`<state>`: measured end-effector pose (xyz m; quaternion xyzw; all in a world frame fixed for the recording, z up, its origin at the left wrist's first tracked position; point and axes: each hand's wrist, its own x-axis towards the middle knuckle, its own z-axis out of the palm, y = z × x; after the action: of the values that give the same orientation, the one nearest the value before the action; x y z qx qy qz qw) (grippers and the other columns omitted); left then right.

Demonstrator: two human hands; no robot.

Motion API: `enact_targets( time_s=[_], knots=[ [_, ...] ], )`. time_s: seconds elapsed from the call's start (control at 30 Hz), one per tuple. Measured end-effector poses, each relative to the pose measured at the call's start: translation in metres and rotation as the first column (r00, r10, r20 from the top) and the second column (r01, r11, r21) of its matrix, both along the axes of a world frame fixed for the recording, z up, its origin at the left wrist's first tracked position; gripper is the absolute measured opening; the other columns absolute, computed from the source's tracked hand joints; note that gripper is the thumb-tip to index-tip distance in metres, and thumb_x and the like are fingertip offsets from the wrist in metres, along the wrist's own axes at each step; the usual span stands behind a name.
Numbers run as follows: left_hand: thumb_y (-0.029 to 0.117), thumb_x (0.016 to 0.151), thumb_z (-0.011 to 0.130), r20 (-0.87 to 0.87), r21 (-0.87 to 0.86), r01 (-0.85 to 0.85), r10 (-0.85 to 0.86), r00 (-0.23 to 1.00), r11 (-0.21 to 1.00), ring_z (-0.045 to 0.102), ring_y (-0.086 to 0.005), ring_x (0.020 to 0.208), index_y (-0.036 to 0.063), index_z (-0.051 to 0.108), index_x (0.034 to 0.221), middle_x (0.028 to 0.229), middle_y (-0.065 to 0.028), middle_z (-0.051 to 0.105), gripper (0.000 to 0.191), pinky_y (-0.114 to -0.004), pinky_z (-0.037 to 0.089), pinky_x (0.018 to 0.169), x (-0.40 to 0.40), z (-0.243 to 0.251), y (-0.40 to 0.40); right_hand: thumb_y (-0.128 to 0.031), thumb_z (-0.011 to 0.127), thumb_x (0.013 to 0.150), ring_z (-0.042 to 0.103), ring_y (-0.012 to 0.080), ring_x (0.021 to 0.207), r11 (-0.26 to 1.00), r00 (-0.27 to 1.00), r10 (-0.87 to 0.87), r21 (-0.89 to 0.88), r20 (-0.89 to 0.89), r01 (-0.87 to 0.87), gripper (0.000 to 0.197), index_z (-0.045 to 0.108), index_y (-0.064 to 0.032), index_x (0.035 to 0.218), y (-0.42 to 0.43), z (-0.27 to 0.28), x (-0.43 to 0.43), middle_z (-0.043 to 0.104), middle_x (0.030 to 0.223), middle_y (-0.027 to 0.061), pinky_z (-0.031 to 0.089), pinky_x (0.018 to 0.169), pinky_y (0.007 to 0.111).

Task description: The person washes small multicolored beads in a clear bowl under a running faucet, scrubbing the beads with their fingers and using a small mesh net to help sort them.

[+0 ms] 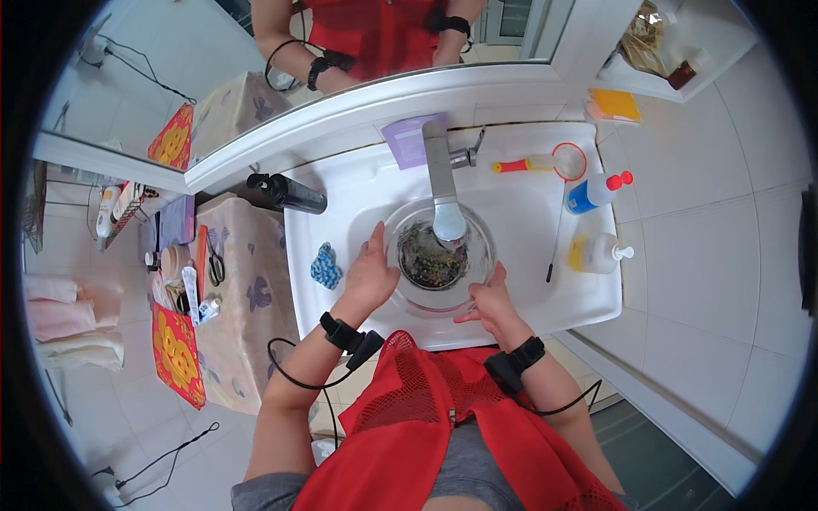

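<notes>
A clear round glass bowl (441,305) sits in the white sink basin under the faucet (441,179). It has a dark layer with small yellowish and greenish bits (434,265) at its bottom. My left hand (374,271) is at the bowl's left side, its fingers pointing up along the rim and its thumb at the rim. My right hand (493,303) is at the lower right rim with its fingers spread. The frame does not settle whether either hand bears the bowl's weight. The faucet's spout end hides part of the bowl. Each wrist wears a black strap with a cabled device.
A blue and white crocheted scrubber (326,266) and black pump bottle (294,194) are on the left. A small strainer (569,161), thin black-tipped rod (556,236), red-capped bottle (591,193) and pump bottle (594,253) lie or stand right. Scissors (216,265) rest on the cloth-covered surface.
</notes>
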<state>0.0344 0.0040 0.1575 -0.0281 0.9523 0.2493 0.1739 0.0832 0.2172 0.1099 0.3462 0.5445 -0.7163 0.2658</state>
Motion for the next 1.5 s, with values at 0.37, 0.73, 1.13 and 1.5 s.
enact_targets(
  time_s=[0.37,0.73,1.13,1.5],
  knots=[
    [0.044,0.073,0.070,-0.091,-0.265,0.807,-0.847,0.524,0.528,0.062,-0.0254,0.083,0.0085,0.062,0.070,0.081,-0.0080,0.064,0.037,-0.042,0.045,0.090,0.018,0.026,0.013,0.002,0.051,0.079,0.057,0.0377,0.097,0.994,0.998,0.057,-0.098,0.008,-0.056,0.093,-0.012,-0.0120,0.146,-0.006,0.004,0.005,0.033,0.138,0.0246,0.058,0.057,0.055],
    [0.047,0.068,0.070,-0.031,-0.243,0.908,-0.938,0.345,0.342,0.061,-0.0247,0.067,0.0094,0.059,0.061,0.062,-0.0060,0.058,0.040,-0.037,0.045,0.073,-0.012,0.050,0.006,-0.005,0.051,0.082,0.054,0.0460,0.101,0.901,0.969,-0.100,-0.393,0.228,0.185,0.048,0.027,-0.0072,0.123,-0.019,-0.011,0.021,0.040,0.109,0.0189,0.053,0.072,0.067],
    [0.049,0.062,0.072,0.089,-0.225,0.939,-0.954,0.286,0.261,0.060,-0.0260,0.063,0.0085,0.062,0.057,0.058,-0.0068,0.058,0.041,-0.037,0.045,0.069,-0.024,0.092,-0.014,-0.039,0.060,0.088,0.040,0.0398,0.124,0.919,0.993,0.099,-0.389,0.060,-0.068,0.084,0.008,-0.0132,0.148,-0.038,-0.007,0.009,0.033,0.142,0.0185,0.044,0.087,0.059],
    [0.052,0.079,0.065,0.073,-0.180,0.958,-0.968,0.238,0.222,0.051,-0.0252,0.049,0.0107,0.054,0.044,0.046,-0.0031,0.050,0.055,-0.035,0.040,0.059,-0.020,0.105,-0.014,-0.034,0.042,0.101,0.051,0.0131,0.109,0.894,0.981,-0.153,-0.440,-0.119,0.086,0.036,0.053,-0.0108,0.127,-0.083,-0.056,-0.007,0.056,0.122,0.0046,0.041,0.093,0.031]
  ],
)
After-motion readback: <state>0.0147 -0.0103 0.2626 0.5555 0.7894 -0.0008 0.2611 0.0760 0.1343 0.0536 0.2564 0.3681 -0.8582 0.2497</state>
